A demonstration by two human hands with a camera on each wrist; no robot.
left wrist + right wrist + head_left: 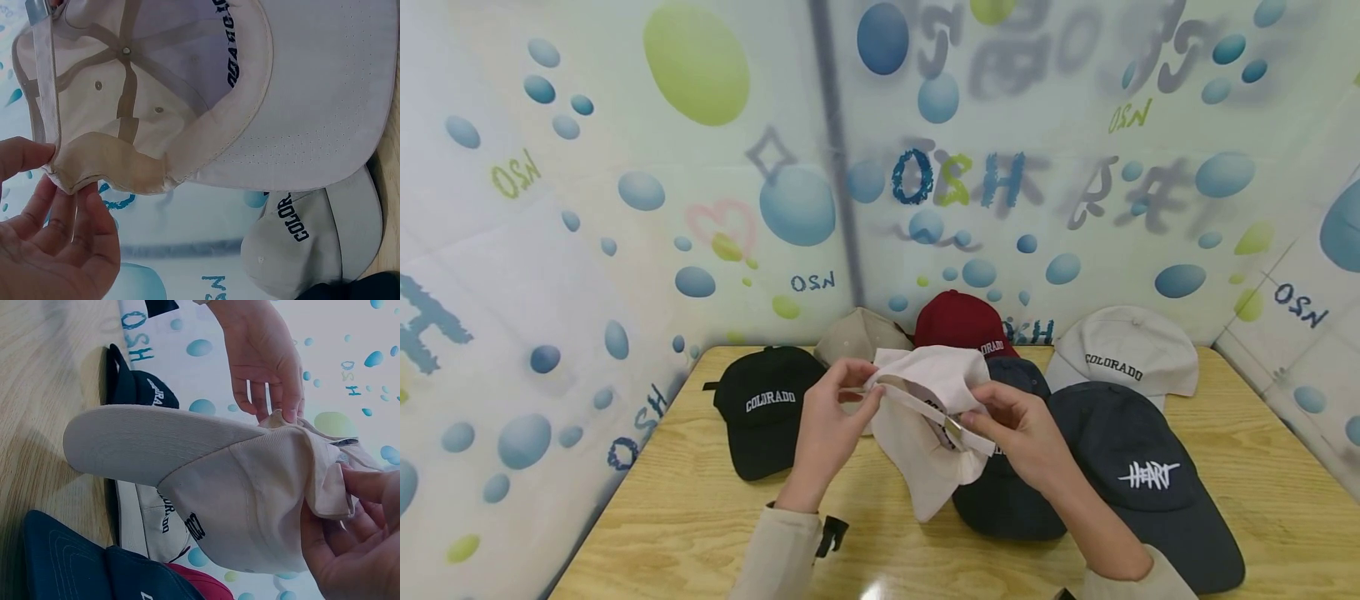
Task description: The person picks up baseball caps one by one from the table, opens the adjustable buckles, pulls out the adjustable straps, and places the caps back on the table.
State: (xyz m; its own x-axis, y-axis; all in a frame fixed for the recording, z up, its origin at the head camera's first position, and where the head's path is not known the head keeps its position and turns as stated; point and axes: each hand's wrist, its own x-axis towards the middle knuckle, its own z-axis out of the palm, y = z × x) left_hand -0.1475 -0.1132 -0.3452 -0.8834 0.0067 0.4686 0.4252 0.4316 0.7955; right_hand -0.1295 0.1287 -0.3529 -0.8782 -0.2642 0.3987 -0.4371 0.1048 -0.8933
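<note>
Both hands hold a cream baseball cap [917, 467] up above the table, its back strap and metal buckle [952, 426] toward me. My left hand [838, 417] pinches the cap's back edge at the left end of the strap, thumb against fingers. At the other side my right hand [1018, 429] pinches the edge near the buckle and the strap's loose end. The left wrist view looks into the hollow crown [125, 81], with seam tape, eyelets and the dotted underside of the brim [325, 94]. In the right wrist view the brim [156, 437] points left.
On the wooden table [685, 533] lie a black COLORADO cap [767, 417], a beige cap [853, 333], a red cap [958, 321], a light grey COLORADO cap [1123, 350], a navy HEART cap [1142, 475] and a dark cap [1011, 504] behind the held one. A patterned curtain [737, 167] hangs behind.
</note>
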